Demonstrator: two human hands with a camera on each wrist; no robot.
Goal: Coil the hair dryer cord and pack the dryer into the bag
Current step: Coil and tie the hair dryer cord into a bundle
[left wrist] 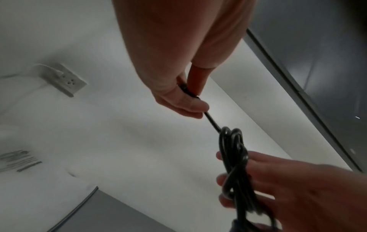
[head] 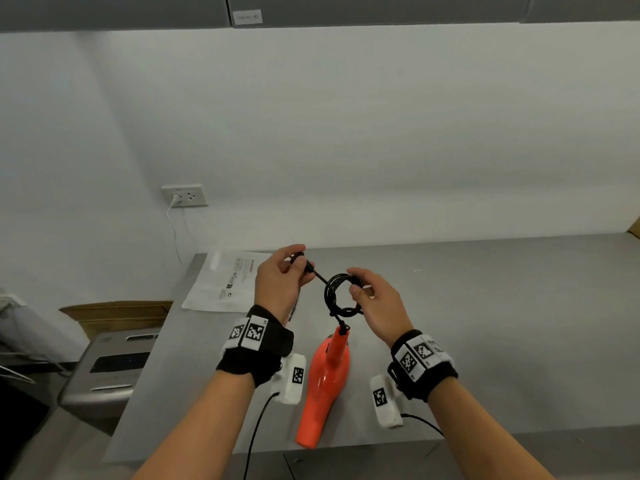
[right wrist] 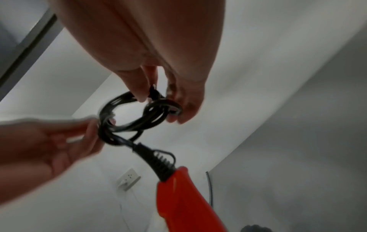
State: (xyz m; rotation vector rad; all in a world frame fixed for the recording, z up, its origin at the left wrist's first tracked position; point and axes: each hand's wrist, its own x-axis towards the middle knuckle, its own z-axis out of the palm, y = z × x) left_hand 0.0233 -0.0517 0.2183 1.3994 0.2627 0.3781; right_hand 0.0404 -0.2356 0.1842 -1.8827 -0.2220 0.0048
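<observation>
An orange hair dryer (head: 322, 386) (right wrist: 184, 204) lies on the grey table (head: 502, 323), handle pointing away from me. Its black cord rises from the handle into a small round coil (head: 341, 294) (left wrist: 234, 157) (right wrist: 137, 114) held above the table. My right hand (head: 356, 285) (right wrist: 158, 97) grips the coil's right side between thumb and fingers. My left hand (head: 301, 268) (left wrist: 190, 97) pinches the plug end (head: 306, 266) up and to the left, with a short straight run of cord leading back to the coil. A flat white plastic bag (head: 225, 282) lies at the table's far left corner.
A wall socket (head: 185, 195) with a white plug and wire is on the wall behind. Left of the table stand a cardboard box (head: 117, 313) and a grey appliance (head: 110, 368). The table's front edge (head: 346, 448) runs just under the dryer's nozzle.
</observation>
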